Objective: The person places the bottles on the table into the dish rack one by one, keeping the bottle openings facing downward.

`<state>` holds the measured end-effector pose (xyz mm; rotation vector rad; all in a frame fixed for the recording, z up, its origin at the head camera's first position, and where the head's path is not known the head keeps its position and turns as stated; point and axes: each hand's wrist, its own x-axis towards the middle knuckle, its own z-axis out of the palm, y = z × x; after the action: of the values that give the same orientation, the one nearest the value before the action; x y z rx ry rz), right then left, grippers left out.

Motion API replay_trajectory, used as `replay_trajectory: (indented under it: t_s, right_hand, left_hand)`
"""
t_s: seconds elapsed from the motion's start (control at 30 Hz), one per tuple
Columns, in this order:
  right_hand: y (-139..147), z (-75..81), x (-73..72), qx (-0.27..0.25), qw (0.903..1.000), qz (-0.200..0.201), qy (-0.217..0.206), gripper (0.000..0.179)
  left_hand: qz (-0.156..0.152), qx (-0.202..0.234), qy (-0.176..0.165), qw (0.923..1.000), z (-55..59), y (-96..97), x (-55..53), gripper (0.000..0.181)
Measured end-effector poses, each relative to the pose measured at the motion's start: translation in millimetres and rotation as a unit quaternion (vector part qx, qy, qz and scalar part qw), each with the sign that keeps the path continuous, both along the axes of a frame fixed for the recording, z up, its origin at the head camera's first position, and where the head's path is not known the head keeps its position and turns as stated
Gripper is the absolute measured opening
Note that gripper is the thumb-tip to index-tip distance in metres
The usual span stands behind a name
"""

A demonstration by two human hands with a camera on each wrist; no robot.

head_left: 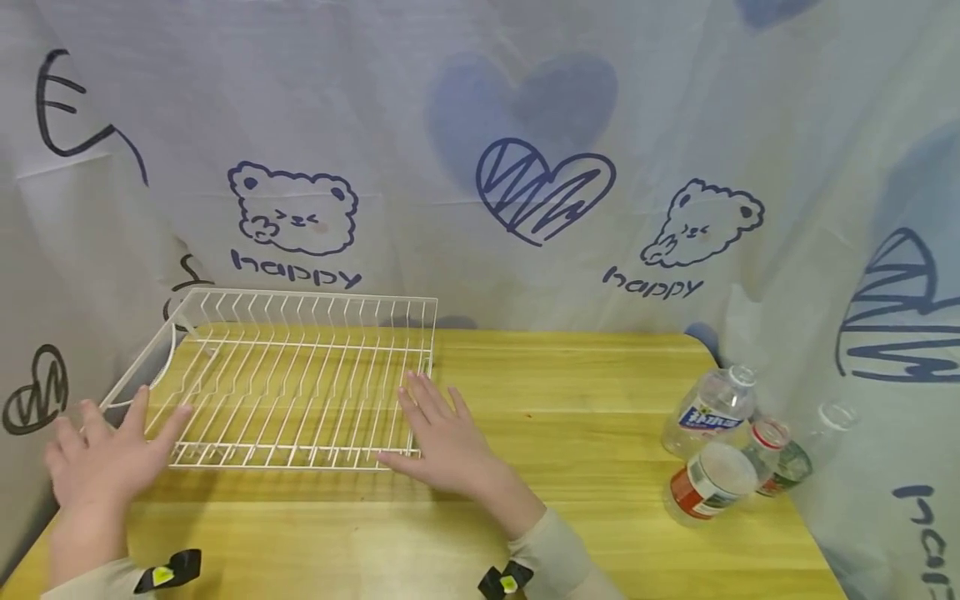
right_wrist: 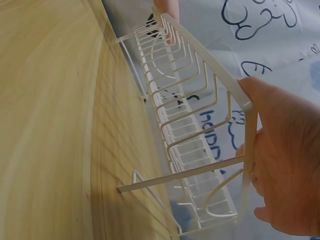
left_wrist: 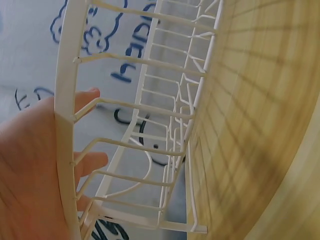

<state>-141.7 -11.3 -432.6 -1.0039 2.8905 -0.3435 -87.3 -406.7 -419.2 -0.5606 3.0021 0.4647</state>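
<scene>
A white wire dish rack [head_left: 292,447] stands on the yellow wood-grain table, toward its left side. My left hand [head_left: 108,467] is at the rack's near left corner, fingers spread. At the opposite end, my right hand [head_left: 457,446] touches the right side with its fingers extended and thumb along the front edge. In the left wrist view, the palm of the left hand [left_wrist: 30,165] lies against the flat rim [left_wrist: 65,100], its fingertips showing past it. The right wrist view has the right hand [right_wrist: 290,150] against the rack's end corner [right_wrist: 248,107].
Several clear plastic bottles stand together at the table's right side, among them one with a blue label [head_left: 708,419] and a wide one with a red label [head_left: 693,492]. A patterned cloth [head_left: 420,108] hangs behind the table [head_left: 570,400] and along its sides.
</scene>
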Motion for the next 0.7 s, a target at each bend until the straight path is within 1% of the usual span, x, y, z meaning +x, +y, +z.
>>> replay_trajectory:
  t_s: [0.3, 0.5, 0.7]
  right_hand:
    - [33.7, -4.8, 1.6, -0.020, 0.9997, -0.016, -0.002, 0.088]
    - [54.9, -7.6, -0.7, -0.027, 0.9994, -0.020, -0.003, 0.087]
    - [75.0, -4.3, 3.7, -0.046, 0.9982, -0.034, -0.018, 0.086]
  left_hand:
    - [-0.016, 0.003, 0.015, 0.9997, -0.4, 35.4, -1.9, 0.090]
    - [-0.012, -0.001, 0.018, 0.9998, -0.4, 57.0, -4.2, 0.092]
    - [-0.008, 0.005, 0.015, 0.9998, 1.0, 81.9, -5.5, 0.091]
